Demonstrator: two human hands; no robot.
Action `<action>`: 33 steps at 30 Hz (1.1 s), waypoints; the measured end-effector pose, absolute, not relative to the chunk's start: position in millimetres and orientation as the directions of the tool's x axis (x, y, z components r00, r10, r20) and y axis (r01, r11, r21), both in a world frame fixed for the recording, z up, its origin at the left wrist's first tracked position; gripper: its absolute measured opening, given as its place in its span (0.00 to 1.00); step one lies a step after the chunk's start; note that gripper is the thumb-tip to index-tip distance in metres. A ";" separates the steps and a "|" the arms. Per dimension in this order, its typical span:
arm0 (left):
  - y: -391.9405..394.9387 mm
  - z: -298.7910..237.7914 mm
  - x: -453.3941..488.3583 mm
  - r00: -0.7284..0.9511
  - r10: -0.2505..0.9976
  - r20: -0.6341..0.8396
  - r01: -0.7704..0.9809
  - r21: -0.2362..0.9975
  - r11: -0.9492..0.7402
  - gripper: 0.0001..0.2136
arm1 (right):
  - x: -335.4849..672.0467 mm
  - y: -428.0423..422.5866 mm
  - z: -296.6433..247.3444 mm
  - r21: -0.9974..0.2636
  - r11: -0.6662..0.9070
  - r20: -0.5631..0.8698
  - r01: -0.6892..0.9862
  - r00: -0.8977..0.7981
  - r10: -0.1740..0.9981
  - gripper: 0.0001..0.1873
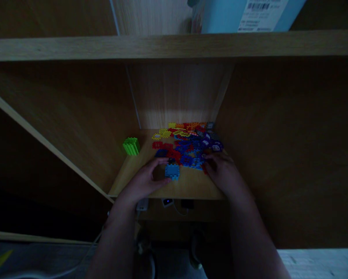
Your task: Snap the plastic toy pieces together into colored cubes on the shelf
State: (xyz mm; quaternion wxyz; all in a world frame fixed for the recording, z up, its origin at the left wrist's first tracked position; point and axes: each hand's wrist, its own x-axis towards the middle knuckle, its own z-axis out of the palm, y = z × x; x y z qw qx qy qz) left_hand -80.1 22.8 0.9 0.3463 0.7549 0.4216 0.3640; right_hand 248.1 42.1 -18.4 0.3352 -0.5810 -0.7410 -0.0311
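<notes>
My left hand (145,179) is closed round a light blue square interlocking tile (172,171) with notched edges, its thumb at the near edge and a finger at the far one. More tiles may be stacked beneath it; I cannot tell. At the right of a loose pile of interlocking tiles (187,147), my right hand (222,170) has its fingers bent together among the pieces. What lies between those fingertips is hidden; a red tile (204,168) shows beside them. Dark blue, red and purple tiles fill the pile, with yellow and orange ones at its back.
A green stack of tiles (131,146) stands at the left on the wooden shelf (118,182). Side panels close in both sides, and an upper shelf edge (162,46) crosses above with a light blue box (226,15). Below are a cable and a small lit device (167,202).
</notes>
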 end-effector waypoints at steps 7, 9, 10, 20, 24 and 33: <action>23.7 -3.3 -81.4 0.372 0.893 0.253 0.384 0.834 -0.396 0.29 | 252.1 40.1 -19.6 -0.318 0.142 0.537 0.937 0.055 0.842 0.12; 24.0 -3.3 -81.3 0.373 0.890 0.263 0.384 0.829 -0.406 0.29 | 252.0 38.9 -18.3 -0.293 0.064 0.549 0.954 0.113 0.828 0.12; 24.0 -2.9 -81.1 0.374 0.889 0.265 0.388 0.826 -0.410 0.28 | 251.1 38.4 -17.3 -0.280 0.040 0.561 0.959 0.129 0.818 0.13; 23.8 -3.2 -81.9 0.381 0.885 0.266 0.409 0.810 -0.420 0.28 | 224.0 35.1 -11.7 -0.217 0.396 0.590 0.892 -0.204 0.782 0.16; 23.9 -4.0 -82.4 0.383 0.889 0.252 0.396 0.824 -0.404 0.28 | 225.2 36.7 -15.7 -0.224 0.305 0.550 0.926 -0.138 0.823 0.15; 24.2 -1.2 -82.2 0.376 0.888 0.266 0.392 0.823 -0.412 0.27 | 218.1 41.1 6.8 -0.255 0.313 0.519 0.915 -0.144 0.843 0.13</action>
